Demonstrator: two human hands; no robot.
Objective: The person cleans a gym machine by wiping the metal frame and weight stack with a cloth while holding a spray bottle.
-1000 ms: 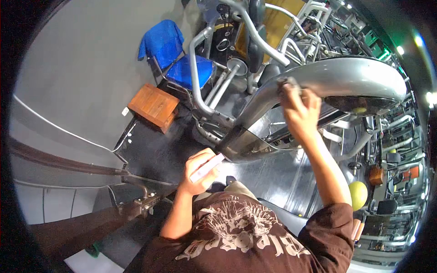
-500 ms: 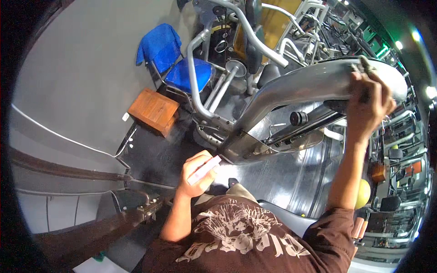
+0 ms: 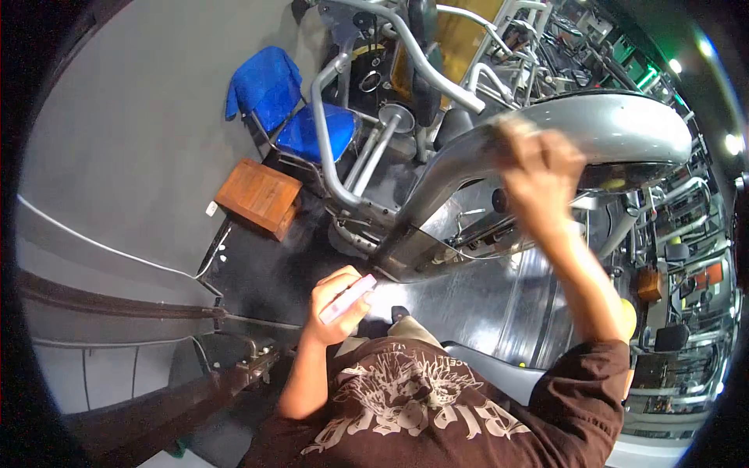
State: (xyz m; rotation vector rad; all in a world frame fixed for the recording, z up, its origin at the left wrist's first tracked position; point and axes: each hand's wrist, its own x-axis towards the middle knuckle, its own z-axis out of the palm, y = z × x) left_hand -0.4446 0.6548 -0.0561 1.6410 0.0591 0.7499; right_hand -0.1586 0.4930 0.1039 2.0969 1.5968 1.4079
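Note:
My left hand (image 3: 335, 306) is closed around a small pale pink and white object (image 3: 349, 299), held low in front of my shirt. Over the thick silver curved frame (image 3: 624, 129) of a gym machine, my right hand (image 3: 542, 168) is smeared by motion, its fingers bent down against the tube. Something greyish and blurred, like a cloth (image 3: 515, 126), shows at its fingertips. What lies under the palm is hidden.
A blue chair (image 3: 320, 132) with a blue towel (image 3: 267, 82) stands by the grey wall, beside a wooden box (image 3: 259, 195). Silver machine tubes rise ahead. At the right are more gym machines and a yellow ball (image 3: 627, 318). A brown beam runs lower left.
My right hand has moved left along the silver frame, from its far right part toward the middle bend. My left hand stays nearly where it was, still holding the pink and white object.

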